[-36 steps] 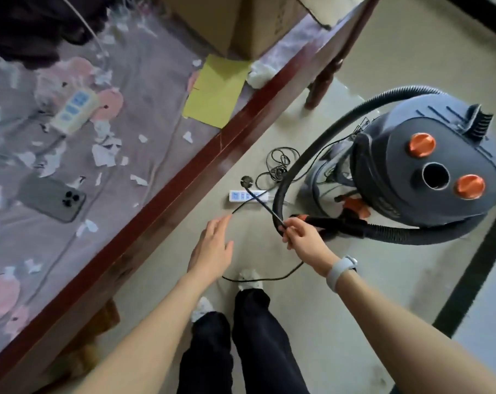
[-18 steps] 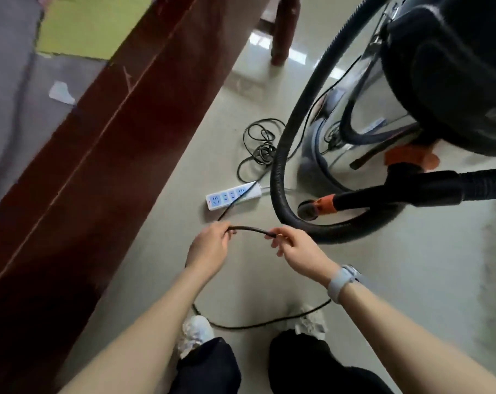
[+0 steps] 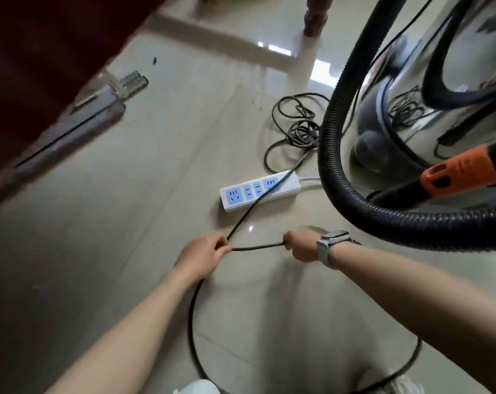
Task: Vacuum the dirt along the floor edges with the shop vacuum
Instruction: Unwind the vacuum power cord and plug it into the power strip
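Observation:
The shop vacuum [image 3: 428, 89] stands at the upper right, a shiny steel drum. Its black ribbed hose [image 3: 335, 137] curves down and around in front of it, and an orange-collared nozzle [image 3: 460, 173] lies at the right edge. A thin black power cord [image 3: 256, 247] stretches between my hands. My left hand [image 3: 202, 255] pinches one end of that stretch; my right hand [image 3: 300, 247], with a watch on its wrist, grips the other. The cord runs up over a white power strip [image 3: 259, 190] and loops down around my feet.
A dark red wooden bed frame [image 3: 42, 66] fills the upper left, with its leg [image 3: 315, 15] at the top. A tangled coil of black cable [image 3: 298, 129] lies beyond the power strip. White shoes [image 3: 197, 388] show at the bottom edge. Pale tiled floor spreads to the left.
My head has dropped lower and closer to the floor. My hands have moved apart, pulling the cord straight between them. One second ago only my right hand held the cord.

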The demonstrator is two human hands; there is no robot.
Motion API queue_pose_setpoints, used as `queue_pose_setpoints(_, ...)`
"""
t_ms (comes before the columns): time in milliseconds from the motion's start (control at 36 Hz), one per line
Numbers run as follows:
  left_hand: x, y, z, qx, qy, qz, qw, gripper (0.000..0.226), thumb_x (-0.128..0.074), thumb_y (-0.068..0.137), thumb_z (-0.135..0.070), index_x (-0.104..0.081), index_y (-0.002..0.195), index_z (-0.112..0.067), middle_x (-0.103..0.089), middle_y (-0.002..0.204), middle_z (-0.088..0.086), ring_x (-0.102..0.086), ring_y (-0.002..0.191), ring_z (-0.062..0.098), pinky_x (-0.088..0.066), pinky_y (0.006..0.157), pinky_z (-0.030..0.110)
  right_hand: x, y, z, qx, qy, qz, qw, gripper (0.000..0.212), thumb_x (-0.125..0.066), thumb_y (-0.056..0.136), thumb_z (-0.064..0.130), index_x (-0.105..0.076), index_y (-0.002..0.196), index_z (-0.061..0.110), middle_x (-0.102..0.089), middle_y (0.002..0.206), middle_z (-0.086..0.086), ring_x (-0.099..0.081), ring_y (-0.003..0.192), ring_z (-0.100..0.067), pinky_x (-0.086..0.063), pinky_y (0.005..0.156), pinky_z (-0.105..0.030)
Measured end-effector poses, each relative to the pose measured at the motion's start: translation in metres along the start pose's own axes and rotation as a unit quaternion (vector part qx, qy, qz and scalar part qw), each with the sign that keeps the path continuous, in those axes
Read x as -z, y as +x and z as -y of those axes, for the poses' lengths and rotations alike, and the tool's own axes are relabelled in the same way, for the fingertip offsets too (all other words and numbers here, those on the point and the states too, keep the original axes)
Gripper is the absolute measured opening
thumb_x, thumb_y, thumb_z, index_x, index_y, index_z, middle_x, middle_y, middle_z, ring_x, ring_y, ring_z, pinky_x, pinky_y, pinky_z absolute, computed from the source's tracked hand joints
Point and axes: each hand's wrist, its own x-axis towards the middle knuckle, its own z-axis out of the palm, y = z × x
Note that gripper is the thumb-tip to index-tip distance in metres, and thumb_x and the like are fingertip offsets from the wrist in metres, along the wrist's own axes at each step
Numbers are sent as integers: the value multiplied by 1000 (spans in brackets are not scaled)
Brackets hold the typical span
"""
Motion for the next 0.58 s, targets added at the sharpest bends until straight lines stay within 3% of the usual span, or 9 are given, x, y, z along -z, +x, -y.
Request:
queue_pose_setpoints(83, -9, -8, 14, -45, 70, 15, 996, 19, -55, 94, -39, -64, 103, -24, -63, 110, -3, -52, 111, 18, -30, 92, 27, -11, -2, 2, 9, -7, 14, 1000, 30, -43, 90, 7, -62, 113, 11, -63, 110, -14, -62, 102, -35, -48, 76, -30)
queue_pose_setpoints(194, -5, -18, 44, 2, 88, 15, 996, 26, -56, 93, -35, -60, 118, -27, -50, 126, -4, -39, 125, 19, -30, 102, 30, -9, -1, 14, 18, 5, -16, 1000, 34, -40, 91, 2, -56, 120, 11, -58, 121, -14, -56, 110, -33, -43, 82, -32)
queue_pose_setpoints(278, -9, -23, 52, 5, 53, 1, 999, 28, -52, 97, -27, -60, 123, -23, -54, 122, 2, -43, 122, 23, -38, 98, 31, -7, 2, 18, 38, -33, -56, 997, 29, -40, 97, 14, -52, 125, 14, -57, 124, -12, -55, 110, -32, -43, 85, -34)
queue_pose_setpoints(389, -13, -21, 34, -39, -16, -43, 998, 34, -61, 92, -30, -62, 125, -22, -63, 114, 2, -51, 111, 23, -39, 92, 29, -10, -2, 46, 135, -27, -114, 984, 37, -39, 102, 35, -43, 134, 18, -55, 131, -7, -52, 118, -28, -38, 93, -34)
queue_pose_setpoints(500, -12, -14, 12, -70, -70, -82, 992, 56, -78, 77, -30, -58, 129, -18, -66, 106, 1, -55, 103, 23, -45, 89, 35, -13, -4, 73, 169, 24, -165, 971, 32, -38, 103, 33, -49, 129, 19, -59, 118, -9, -56, 106, -30, -36, 70, -32)
queue_pose_setpoints(583, -11, -7, 14, -50, -49, -113, 991, 73, -79, 75, -34, -48, 138, -14, -57, 118, 5, -50, 112, 25, -44, 95, 38, -8, 0, 65, 129, -20, -187, 974, 20, -37, 103, 24, -51, 118, 19, -64, 103, -9, -59, 91, -32, -26, 56, -32)
